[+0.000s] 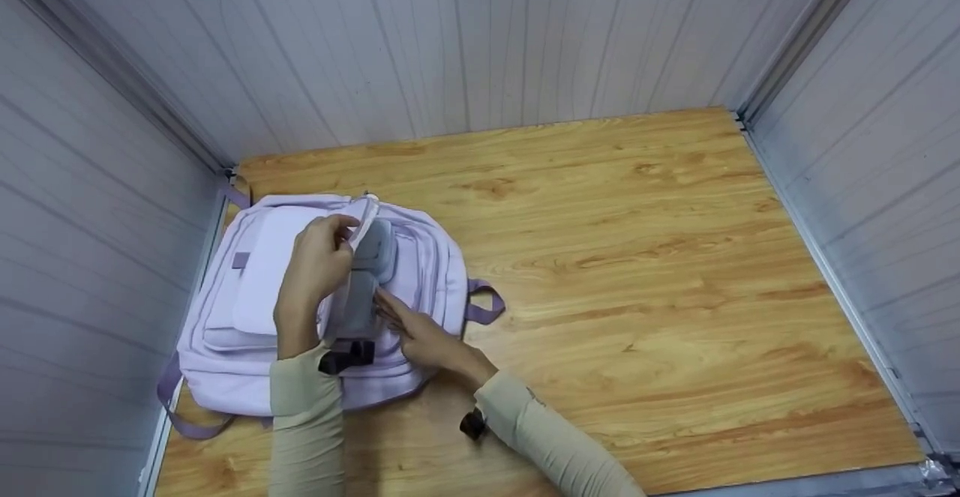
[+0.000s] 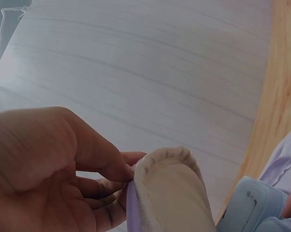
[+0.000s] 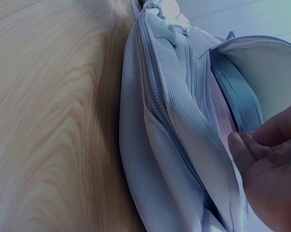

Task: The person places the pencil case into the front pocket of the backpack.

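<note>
A pale lilac backpack (image 1: pixel 442 257) lies on the wooden surface at the left. My left hand (image 1: pixel 315 261) pinches the edge of its front pocket flap (image 2: pixel 177 198) between thumb and fingers, lifting it so the pale lining shows. Two light blue-grey cases sit in the opened pocket: an upper case (image 1: pixel 384 257) and a lower case (image 1: pixel 358 298). My right hand (image 1: pixel 427 339) is at the pocket's right side, its fairly straight fingers touching the lower case. In the right wrist view, the fingertips (image 3: pixel 240 145) meet a blue case edge (image 3: pixel 237 92) inside the pocket; their far side is hidden.
Wood-grain flooring (image 1: pixel 637 272) extends to the right of the backpack. Pale panel walls (image 1: pixel 480 40) enclose the back and both sides, the left one close to the bag. A purple top loop (image 1: pixel 486 303) and a purple strap (image 1: pixel 199 429) stick out from the bag.
</note>
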`<state>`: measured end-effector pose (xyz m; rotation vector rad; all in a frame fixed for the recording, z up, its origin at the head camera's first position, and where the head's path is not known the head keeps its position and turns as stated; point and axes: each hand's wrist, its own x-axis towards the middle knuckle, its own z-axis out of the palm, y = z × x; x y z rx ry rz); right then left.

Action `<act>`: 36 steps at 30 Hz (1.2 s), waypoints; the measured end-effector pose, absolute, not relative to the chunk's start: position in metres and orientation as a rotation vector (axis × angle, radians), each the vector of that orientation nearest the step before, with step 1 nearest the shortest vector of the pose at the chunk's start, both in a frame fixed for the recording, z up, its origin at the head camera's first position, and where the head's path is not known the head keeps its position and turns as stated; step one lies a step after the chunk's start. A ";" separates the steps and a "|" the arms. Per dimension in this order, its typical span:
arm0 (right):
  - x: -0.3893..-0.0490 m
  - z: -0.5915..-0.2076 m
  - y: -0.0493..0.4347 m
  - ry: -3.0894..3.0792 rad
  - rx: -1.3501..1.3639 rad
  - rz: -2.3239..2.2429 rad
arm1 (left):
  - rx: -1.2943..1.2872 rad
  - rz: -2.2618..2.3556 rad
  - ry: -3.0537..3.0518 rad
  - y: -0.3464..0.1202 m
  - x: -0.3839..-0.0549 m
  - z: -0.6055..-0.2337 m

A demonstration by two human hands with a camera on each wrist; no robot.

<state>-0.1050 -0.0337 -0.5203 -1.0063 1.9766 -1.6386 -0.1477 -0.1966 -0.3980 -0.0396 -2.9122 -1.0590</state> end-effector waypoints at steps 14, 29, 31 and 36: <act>-0.114 -0.556 -0.040 1.999 -0.946 -1.651 | -0.059 -1.069 -2.891 -0.191 -0.150 -0.401; -0.115 -0.504 0.005 2.282 -0.662 -2.108 | -0.051 -1.158 -2.848 -0.173 -0.149 -0.430; -0.118 -0.499 0.013 2.326 -0.622 -2.151 | -0.043 -1.171 -2.840 -0.168 -0.148 -0.439; -0.125 -0.488 0.027 2.396 -0.583 -2.233 | -0.030 -1.140 -2.820 -0.155 -0.147 -0.460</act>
